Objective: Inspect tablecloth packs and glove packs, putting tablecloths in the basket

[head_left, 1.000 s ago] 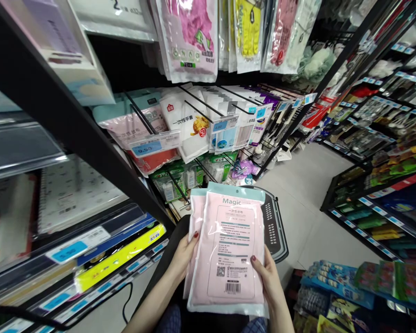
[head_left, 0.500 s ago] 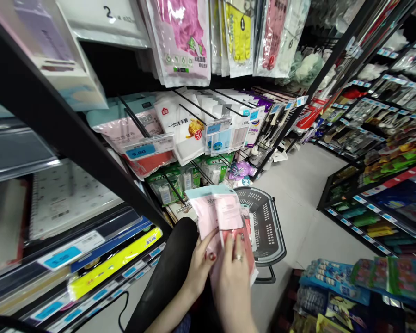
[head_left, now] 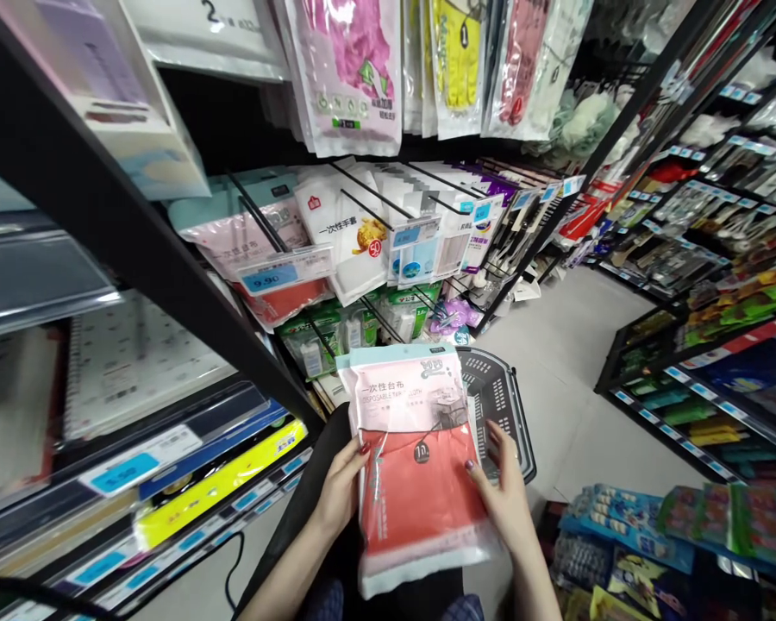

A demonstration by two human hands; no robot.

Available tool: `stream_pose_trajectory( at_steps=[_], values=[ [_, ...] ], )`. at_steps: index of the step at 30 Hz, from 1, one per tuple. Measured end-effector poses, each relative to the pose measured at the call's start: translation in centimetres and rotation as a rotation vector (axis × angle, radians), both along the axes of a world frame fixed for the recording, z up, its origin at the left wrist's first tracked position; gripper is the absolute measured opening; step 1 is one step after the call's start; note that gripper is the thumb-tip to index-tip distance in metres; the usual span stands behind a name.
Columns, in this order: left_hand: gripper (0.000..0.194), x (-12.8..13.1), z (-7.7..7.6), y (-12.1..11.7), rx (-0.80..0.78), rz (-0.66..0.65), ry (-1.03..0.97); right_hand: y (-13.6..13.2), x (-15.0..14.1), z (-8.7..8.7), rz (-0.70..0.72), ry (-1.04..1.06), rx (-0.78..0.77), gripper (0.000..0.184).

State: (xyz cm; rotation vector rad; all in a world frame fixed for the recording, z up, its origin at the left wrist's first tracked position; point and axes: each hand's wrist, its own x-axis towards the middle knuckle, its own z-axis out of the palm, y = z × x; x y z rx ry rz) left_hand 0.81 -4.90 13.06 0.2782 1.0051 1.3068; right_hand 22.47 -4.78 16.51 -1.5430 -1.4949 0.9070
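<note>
A flat pack of disposable tablecloth (head_left: 420, 483), pink above and red below with a pale blue top strip, faces up over my lap. The edge of a second pack (head_left: 344, 373) shows behind its left side. My left hand (head_left: 344, 483) grips both at the left edge, thumb in front, other fingers mostly hidden. At the right edge, my right hand (head_left: 501, 487) has its thumb at the front pack's side, with the index finger spread away from it. Just beyond the packs, a dark grey shopping basket (head_left: 508, 388) stands on the floor, partly covered.
Ahead, a rack holds hanging tablecloth packs (head_left: 233, 241), disposable glove packs (head_left: 342, 228) and price tags. A black shelf post (head_left: 187, 259) slants along my left beside stationery shelves. Bagged snacks (head_left: 621, 517) lie low at the right, next to grey floor (head_left: 569, 379).
The packs were back side up; the front one is now turned to its red front. My right hand crossed over the packs during the turn, then moved back to the right edge.
</note>
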Motion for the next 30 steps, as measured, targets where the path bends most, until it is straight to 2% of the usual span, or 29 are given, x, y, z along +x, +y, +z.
stream_pose_trajectory(
  at_steps=[2,4,9,11,13,15,19,22,24,27,30],
  values=[
    [0.034,-0.5,0.0,-0.2,-0.044,-0.012,-0.026,0.3,0.7,-1.1,0.042,0.151,-0.147,0.061],
    [0.031,-1.0,-0.3,-0.5,-0.073,-0.041,-0.040,0.0,0.3,-2.0,0.111,0.279,-0.236,0.057],
    [0.039,-2.3,-1.3,-1.6,-0.163,-0.244,0.050,-1.3,-2.2,-3.8,0.073,0.295,-0.234,0.043],
    [0.044,-2.8,-1.7,-2.0,-0.191,-0.237,0.081,-1.5,-2.5,-4.6,0.017,0.416,-0.263,0.046],
    [0.050,-3.3,-2.0,-2.3,-0.211,-0.203,0.066,-1.5,-2.4,-5.5,-0.041,0.623,-0.335,0.051],
    [0.058,-3.5,-2.0,-2.4,-0.214,-0.196,0.020,-1.5,-2.3,-6.1,-0.024,0.775,-0.417,0.051],
    [0.065,-3.3,-1.7,-2.0,-0.195,-0.201,-0.056,-1.4,-1.9,-6.3,0.063,0.762,-0.477,0.037],
    [0.065,-3.0,-1.5,-1.5,-0.186,-0.131,-0.062,-1.2,-0.2,-5.1,-0.040,0.605,-0.441,0.034],
    [0.064,-2.9,-1.4,-1.1,-0.188,-0.071,-0.045,-1.1,1.5,-3.2,-0.098,0.348,-0.358,0.036],
    [0.057,-2.4,-0.9,-0.5,-0.166,0.007,0.001,-1.5,3.0,0.6,-0.196,-0.311,-0.216,0.036],
    [0.048,-0.8,-0.1,-0.1,-0.077,0.051,0.089,-2.7,0.6,3.7,-0.267,-0.901,-0.052,0.036]
  ],
)
